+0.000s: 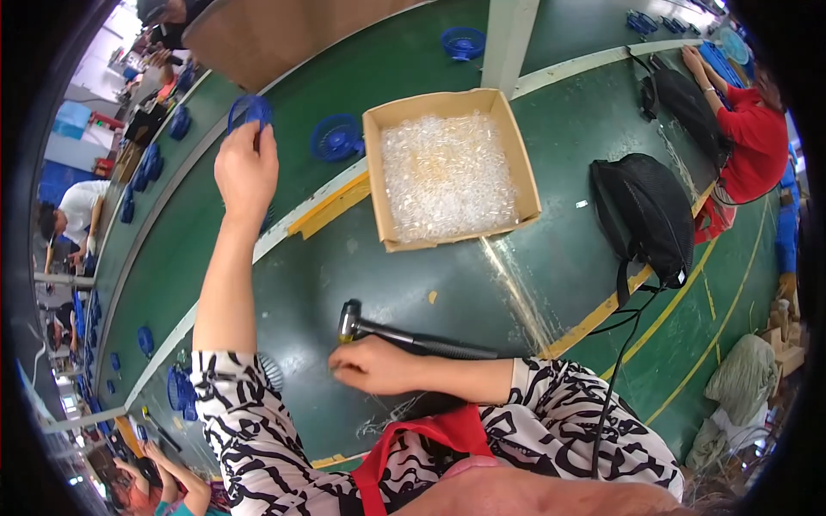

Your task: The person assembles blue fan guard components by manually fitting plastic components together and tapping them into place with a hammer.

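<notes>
Head view: the left hand (247, 168) reaches away from the body over the green strip (181, 258), its thumb and fingertips seemingly pinched on the near edge of a round blue fan part (249, 110), which sits just past the fingertips. The right hand (372, 365) is loosely curled over the desk (387, 275); nothing shows in it, though I cannot tell whether the fingers close on something small. Just beyond its knuckles lies a hammer (413, 338), so near that I cannot tell whether they touch.

The fan part looks like thin plastic: probably light, fairly stiff and a little springy, with openwork that could crack if squeezed. Its rim seems the best hold. The hammer should feel head-heavy; its dark grip, to the right of the right hand, is the place to grasp.

The fan part is round, tilted and blurred, with no clear long axis; which way its open side faces I cannot tell. The hammer's long axis runs left to right past the right hand, slightly slanted, head leftward and a little farther out. Its yellow face points back toward that hand, its black face away.

Right of the left hand is another blue fan (335, 138), then a cardboard box (376, 189) of clear small pieces (447, 176).
</notes>
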`<state>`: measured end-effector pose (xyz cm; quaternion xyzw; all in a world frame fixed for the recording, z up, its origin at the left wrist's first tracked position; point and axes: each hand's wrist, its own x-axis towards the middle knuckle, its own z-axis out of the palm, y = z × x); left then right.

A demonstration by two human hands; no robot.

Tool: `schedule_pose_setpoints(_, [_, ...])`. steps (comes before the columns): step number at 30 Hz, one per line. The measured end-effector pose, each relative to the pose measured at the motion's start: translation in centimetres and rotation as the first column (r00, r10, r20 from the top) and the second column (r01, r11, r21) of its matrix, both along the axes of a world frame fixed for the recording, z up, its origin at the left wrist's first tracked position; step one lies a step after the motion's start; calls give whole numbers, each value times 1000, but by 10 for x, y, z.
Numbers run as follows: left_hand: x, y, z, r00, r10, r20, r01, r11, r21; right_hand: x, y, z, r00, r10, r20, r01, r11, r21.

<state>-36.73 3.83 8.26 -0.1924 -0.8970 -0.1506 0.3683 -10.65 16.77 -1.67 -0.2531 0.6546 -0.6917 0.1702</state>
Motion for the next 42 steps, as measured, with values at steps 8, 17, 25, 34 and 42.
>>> schedule_pose_setpoints(8, [223, -29, 7, 896, 33, 443, -152, 960, 236, 5, 5, -10, 990, -27, 142, 25, 1000, 16])
schedule_pose_setpoints(17, [389, -40, -47, 844, 23, 536, -263, 889, 375, -1, 5, -5, 987, 6, 162, -20, 996, 85])
schedule_pose_setpoints(25, [447, -47, -70, 898, 120, 423, -253, 928, 274, 23, 3, 5, 966, -12, 258, -33, 985, 169])
schedule_pose_setpoints(34, [435, -23, -105, 948, 67, 311, -175, 926, 333, 103, 4, 16, 947, -77, 313, -39, 937, 346])
schedule_pose_setpoints(42, [431, -23, -99, 941, 84, 329, -250, 827, 504, 104, 0, 0, 984, -5, 180, -57, 940, 335])
